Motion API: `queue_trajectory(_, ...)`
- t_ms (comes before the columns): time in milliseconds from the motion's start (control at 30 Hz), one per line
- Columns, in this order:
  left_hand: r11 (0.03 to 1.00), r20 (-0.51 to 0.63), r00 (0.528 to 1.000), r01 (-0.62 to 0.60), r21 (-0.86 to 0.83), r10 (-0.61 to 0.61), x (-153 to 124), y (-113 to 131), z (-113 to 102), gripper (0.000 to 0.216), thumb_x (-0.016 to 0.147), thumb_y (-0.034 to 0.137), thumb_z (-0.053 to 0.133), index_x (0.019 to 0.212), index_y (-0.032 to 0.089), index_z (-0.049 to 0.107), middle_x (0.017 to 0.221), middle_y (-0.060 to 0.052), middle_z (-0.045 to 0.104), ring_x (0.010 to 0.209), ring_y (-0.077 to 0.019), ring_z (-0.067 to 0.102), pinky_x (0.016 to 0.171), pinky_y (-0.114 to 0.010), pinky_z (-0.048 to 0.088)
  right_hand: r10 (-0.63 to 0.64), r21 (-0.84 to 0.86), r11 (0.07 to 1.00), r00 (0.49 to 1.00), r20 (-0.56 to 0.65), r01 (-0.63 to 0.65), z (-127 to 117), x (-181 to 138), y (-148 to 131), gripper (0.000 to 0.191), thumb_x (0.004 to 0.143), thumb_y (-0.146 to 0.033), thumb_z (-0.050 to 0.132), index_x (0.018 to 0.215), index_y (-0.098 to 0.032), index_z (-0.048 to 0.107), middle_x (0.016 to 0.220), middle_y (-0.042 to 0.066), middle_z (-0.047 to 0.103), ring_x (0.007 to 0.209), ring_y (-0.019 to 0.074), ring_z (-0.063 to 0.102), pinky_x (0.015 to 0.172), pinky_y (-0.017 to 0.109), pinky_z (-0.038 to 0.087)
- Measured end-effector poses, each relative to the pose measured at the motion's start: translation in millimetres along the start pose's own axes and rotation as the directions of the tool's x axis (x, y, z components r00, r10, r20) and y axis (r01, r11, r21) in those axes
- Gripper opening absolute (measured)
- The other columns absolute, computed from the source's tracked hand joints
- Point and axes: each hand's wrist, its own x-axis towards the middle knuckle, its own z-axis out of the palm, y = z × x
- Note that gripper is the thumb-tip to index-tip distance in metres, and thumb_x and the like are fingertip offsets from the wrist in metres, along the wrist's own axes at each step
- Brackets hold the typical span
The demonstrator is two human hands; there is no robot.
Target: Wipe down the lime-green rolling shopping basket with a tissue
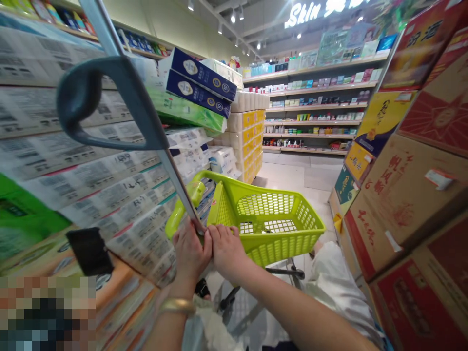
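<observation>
"Pole (179,186) first: where is it, and who has it?"

"From far off I see it leaning up to the left, in front of the lime cart (276,249). The left hand (192,253) is wrapped around its low end. The right hand (226,251) is curled up against the left one, but its palm is hidden, so I can't tell if it grips the pole too."

"Can you see both ends?"

"No. The top runs out of my view, and the hands cover the bottom."

"What is it made of?"

"Shiny, smooth metal, with a grey, loopy handle (141,103) that looks like plastic. The cart has lots of little holes in its sides."

"And farther out?"

"Crinkly wrapped packs (127,187) are piled on the left, and square cardboard boxes (398,195) on the right. Shelves (318,87) stand at the back, their things too tiny to name. The bright sign (310,13) gets cut off, and blocky squares (47,314) hide the bottom left corner."
</observation>
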Motion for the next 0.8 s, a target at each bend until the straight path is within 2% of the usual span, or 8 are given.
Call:
queue_trajectory(233, 0.998, 0.058, 0.997, 0.061, -0.022, -0.060, -3.3, 21.5, -15.4, 0.056, 0.085, 0.035, 0.043, 0.131, 0.002, 0.043, 0.112, -0.022, 0.064, 0.106, -0.0312, 0.061, 0.092, -0.044, 0.041, -0.044, -0.005, 0.999, 0.998, 0.054, 0.045, -20.3, -13.7, 3.6, 0.034, 0.097, -0.023, 0.036, 0.127, -0.015, 0.049, 0.116, 0.015, 0.059, 0.106, 0.0251, 0.054, 0.096, 0.045, 0.036)
queue_trajectory(467, 0.999, 0.024, 0.999, 0.036, -0.036, -0.035, -7.4, 26.9, -9.1, 0.060, 0.084, 0.036, 0.046, 0.132, 0.001, 0.039, 0.119, -0.026, 0.061, 0.115, -0.0334, 0.058, 0.094, -0.046, 0.041, -0.014, 0.010, 1.000, 0.999, 0.036, 0.013, -22.2, -19.7, 9.7, 0.032, 0.099, -0.026, 0.034, 0.125, -0.018, 0.050, 0.115, 0.013, 0.060, 0.104, 0.0250, 0.056, 0.095, 0.045, 0.035)
queue_trajectory(800, 0.998, 0.011, 0.998, 0.061, -0.005, -0.061, -5.6, 33.0, -6.1, 0.064, 0.083, 0.036, 0.050, 0.134, 0.000, 0.037, 0.112, -0.024, 0.063, 0.105, -0.0323, 0.062, 0.093, -0.046, 0.041, 0.136, 0.002, 0.991, 0.991, -0.014, -0.136, -24.0, -35.1, 31.4, 0.039, 0.087, -0.020, 0.048, 0.126, -0.014, 0.050, 0.117, 0.014, 0.059, 0.107, 0.0254, 0.053, 0.096, 0.044, 0.031)
